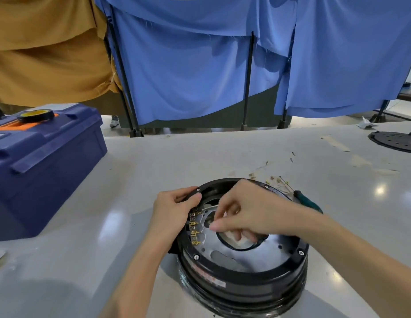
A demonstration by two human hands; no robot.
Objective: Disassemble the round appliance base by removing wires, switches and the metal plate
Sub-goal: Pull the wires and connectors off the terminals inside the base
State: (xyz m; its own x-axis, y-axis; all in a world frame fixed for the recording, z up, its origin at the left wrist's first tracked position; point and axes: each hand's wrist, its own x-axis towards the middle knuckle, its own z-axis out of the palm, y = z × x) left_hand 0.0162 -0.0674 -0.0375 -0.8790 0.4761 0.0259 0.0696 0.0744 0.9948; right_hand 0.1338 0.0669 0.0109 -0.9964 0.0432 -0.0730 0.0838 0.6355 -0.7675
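Note:
The round black appliance base (241, 281) stands on the table in front of me, open side up. Inside lies a silver metal plate (266, 251) with a round centre hole, and a row of brass terminals (195, 228) lines its left inner wall. My left hand (174, 212) grips the base's left rim, thumb over the edge. My right hand (243, 214) reaches in from the right, and its fingertips pinch a thin pale wire (210, 207) above the plate. The hand's motion blurs the fingertips.
A blue toolbox (41, 166) with a roll of black tape (36, 115) on top stands at the left. Loose wires and brass connectors (278, 180) lie behind the base, beside a green-handled tool (307, 200). A black round cover (395, 141) sits far right. Blue and tan cloths hang behind.

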